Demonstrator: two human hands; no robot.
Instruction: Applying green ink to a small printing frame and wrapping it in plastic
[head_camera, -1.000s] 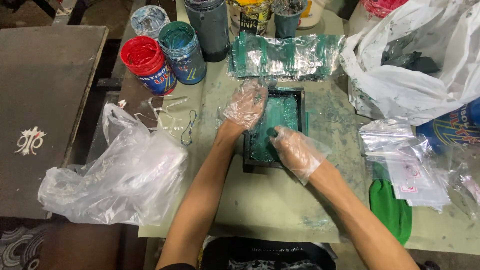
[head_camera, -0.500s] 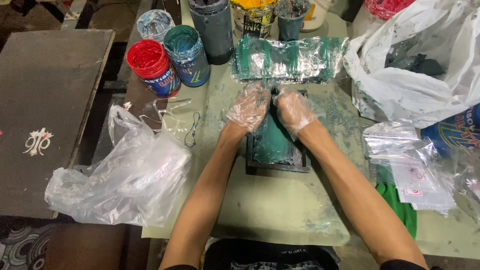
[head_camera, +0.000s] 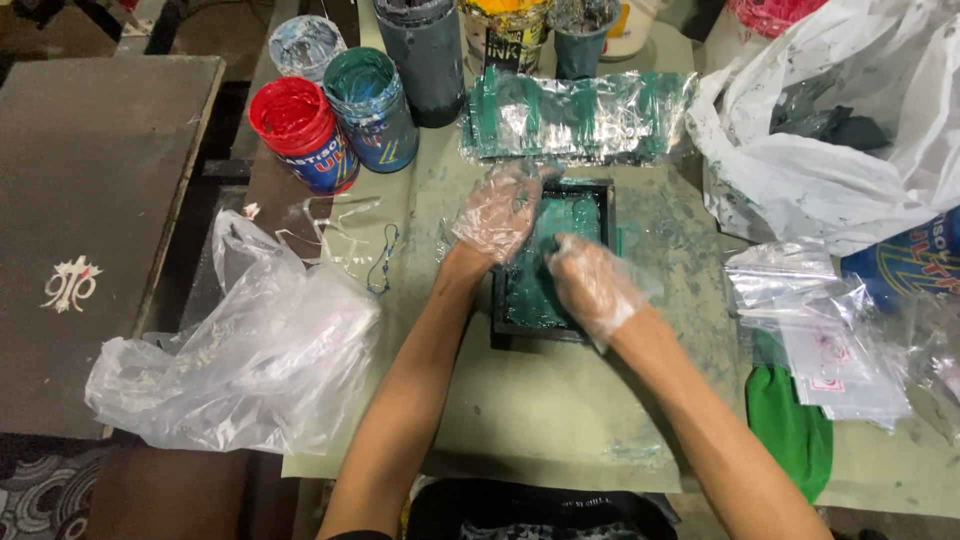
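Both my hands wear thin clear plastic gloves smeared with green. A small black-framed tray (head_camera: 535, 335) coated inside with green ink lies in the middle of the table. My left hand (head_camera: 495, 210) rests on the tray's upper left corner, fingers bent over the edge. My right hand (head_camera: 590, 285) is curled into a loose fist and presses on the green surface near the tray's middle. Whether it holds anything is hidden. Just behind the tray lies a stack of clear bags (head_camera: 580, 115) smeared green.
Open ink tubs stand at the back: red (head_camera: 300, 125), teal (head_camera: 368, 95), dark grey (head_camera: 420, 50). A crumpled white plastic bag (head_camera: 240, 360) lies left, a large one (head_camera: 830, 150) right. Clear zip bags (head_camera: 820, 330) and a green object (head_camera: 790, 420) sit right. A dark board (head_camera: 90, 230) lies far left.
My right hand slid from the tray's top edge back toward me, to its middle. My left hand stayed at the upper left corner.
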